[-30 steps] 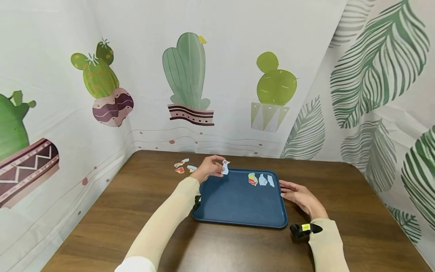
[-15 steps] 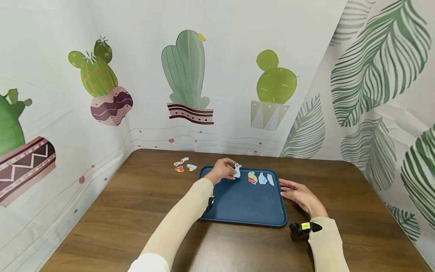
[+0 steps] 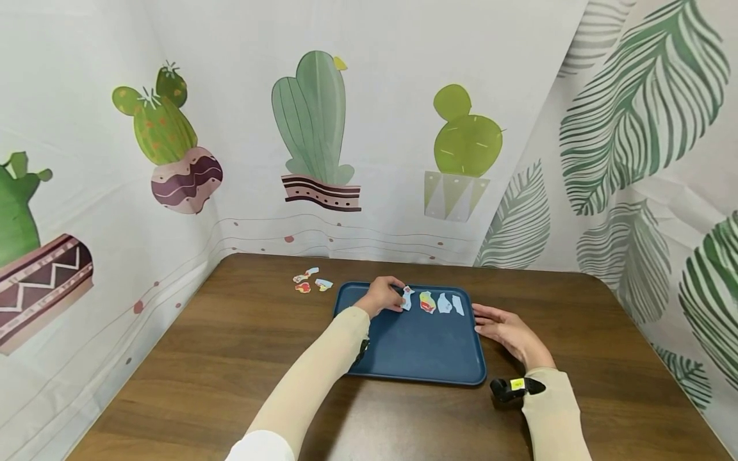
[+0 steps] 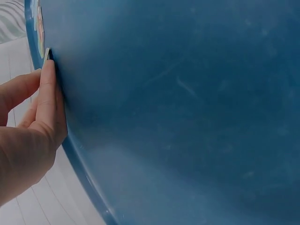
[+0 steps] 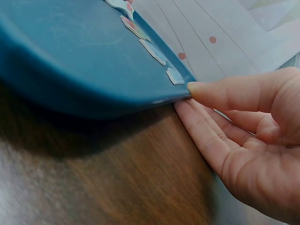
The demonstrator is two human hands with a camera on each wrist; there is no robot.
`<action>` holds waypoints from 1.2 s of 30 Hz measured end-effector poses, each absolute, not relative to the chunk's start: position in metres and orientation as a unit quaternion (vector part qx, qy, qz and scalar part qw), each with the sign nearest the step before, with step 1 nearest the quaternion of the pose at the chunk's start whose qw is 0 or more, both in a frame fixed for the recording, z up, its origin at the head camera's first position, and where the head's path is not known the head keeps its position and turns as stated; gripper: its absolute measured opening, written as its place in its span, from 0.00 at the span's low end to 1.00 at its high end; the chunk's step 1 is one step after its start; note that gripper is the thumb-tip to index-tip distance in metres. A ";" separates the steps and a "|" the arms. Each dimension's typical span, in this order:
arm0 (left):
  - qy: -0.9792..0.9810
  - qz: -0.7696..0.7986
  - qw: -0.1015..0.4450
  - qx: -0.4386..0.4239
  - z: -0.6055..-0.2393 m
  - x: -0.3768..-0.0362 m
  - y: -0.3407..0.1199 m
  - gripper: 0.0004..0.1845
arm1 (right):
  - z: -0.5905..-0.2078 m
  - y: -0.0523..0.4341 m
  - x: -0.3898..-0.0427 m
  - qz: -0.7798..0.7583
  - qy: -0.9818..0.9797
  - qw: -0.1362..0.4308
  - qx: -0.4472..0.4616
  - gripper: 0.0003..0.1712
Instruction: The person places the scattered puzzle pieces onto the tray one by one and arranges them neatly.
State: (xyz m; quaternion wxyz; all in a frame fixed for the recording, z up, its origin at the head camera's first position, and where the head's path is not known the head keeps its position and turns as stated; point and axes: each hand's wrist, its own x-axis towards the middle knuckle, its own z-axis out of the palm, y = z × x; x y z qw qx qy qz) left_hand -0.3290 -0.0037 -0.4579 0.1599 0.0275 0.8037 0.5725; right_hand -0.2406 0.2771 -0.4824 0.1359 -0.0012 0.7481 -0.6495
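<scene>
My left hand [image 3: 382,296] pinches a flat, irregular light-blue cutout piece [image 3: 407,299] with a red mark, low over the far part of the blue tray [image 3: 415,374]. In the left wrist view, thumb and fingers close around the edge of that piece [image 4: 47,55]. To its right, a yellow-green and red cutout [image 3: 427,302] and two light-blue cutouts [image 3: 444,303] lie in a row on the tray. My right hand [image 3: 510,333] is at the tray's right edge. The right wrist view shows its thumb on the rim [image 5: 159,100] and fingers beneath, holding it.
Several more cutouts, one of them red [image 3: 302,288], lie on the brown wooden table [image 3: 190,346] beyond the tray's far left corner. A white cloth [image 3: 392,128] printed with cacti and leaves hangs behind the table.
My left hand has moved right and down with the cutout, from above the tray's far left part to beside the row. The right hand stays at the tray's edge.
</scene>
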 end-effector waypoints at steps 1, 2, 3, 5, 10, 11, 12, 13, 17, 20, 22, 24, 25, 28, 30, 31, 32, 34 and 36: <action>0.807 0.568 0.159 0.025 -0.458 -0.328 -0.004 0.20 | -0.482 0.277 -0.241 -0.650 0.747 0.136 -0.001 0.36; 0.811 0.562 0.157 0.022 -0.458 -0.328 -0.003 0.19 | -0.482 0.277 -0.241 -0.651 0.747 0.136 -0.002 0.36; 0.815 0.558 0.155 0.020 -0.458 -0.328 -0.003 0.19 | -0.482 0.277 -0.241 -0.652 0.746 0.136 -0.002 0.36; 0.823 0.547 0.150 0.016 -0.459 -0.327 -0.003 0.19 | -0.483 0.277 -0.241 -0.651 0.747 0.135 -0.001 0.35; 0.836 0.531 0.139 0.007 -0.460 -0.326 -0.001 0.18 | -0.484 0.276 -0.240 -0.645 0.751 0.138 0.002 0.35; 0.836 0.531 0.136 0.006 -0.461 -0.326 -0.001 0.18 | -0.484 0.276 -0.240 -0.646 0.751 0.138 0.005 0.35; 0.838 0.529 0.134 0.006 -0.461 -0.326 -0.001 0.18 | -0.484 0.276 -0.240 -0.645 0.752 0.139 0.003 0.35; 0.840 0.526 0.132 0.006 -0.462 -0.326 0.000 0.18 | -0.484 0.276 -0.240 -0.644 0.752 0.138 0.003 0.35; 0.845 0.520 0.125 0.006 -0.463 -0.327 0.001 0.18 | -0.484 0.277 -0.240 -0.644 0.753 0.136 0.001 0.36; 0.849 0.515 0.123 0.004 -0.464 -0.328 0.003 0.18 | -0.483 0.277 -0.241 -0.646 0.751 0.136 0.005 0.36; 0.852 0.510 0.120 0.003 -0.465 -0.330 0.004 0.18 | -0.483 0.277 -0.241 -0.645 0.752 0.136 0.004 0.36; 0.857 0.502 0.114 0.004 -0.467 -0.331 0.005 0.18 | -0.483 0.276 -0.242 -0.646 0.751 0.135 0.005 0.36; 0.860 0.499 0.111 0.004 -0.467 -0.332 0.006 0.17 | -0.483 0.276 -0.242 -0.646 0.752 0.135 0.005 0.36; 0.865 0.491 0.102 0.006 -0.467 -0.331 0.006 0.17 | -0.482 0.276 -0.242 -0.643 0.754 0.135 0.005 0.35; 0.864 0.493 0.098 0.007 -0.465 -0.329 0.004 0.17 | -0.482 0.276 -0.241 -0.643 0.754 0.134 0.008 0.35; 0.863 0.496 0.097 0.007 -0.464 -0.328 0.003 0.16 | -0.482 0.276 -0.241 -0.641 0.755 0.135 0.004 0.35; 0.860 0.501 0.096 0.007 -0.462 -0.327 0.002 0.16 | -0.482 0.276 -0.240 -0.640 0.756 0.136 0.000 0.35; 0.852 0.516 0.093 0.007 -0.458 -0.325 -0.001 0.15 | -0.482 0.276 -0.240 -0.642 0.755 0.135 0.003 0.35; 0.841 0.533 0.092 0.010 -0.454 -0.324 -0.006 0.14 | -0.482 0.277 -0.240 -0.642 0.754 0.136 -0.003 0.35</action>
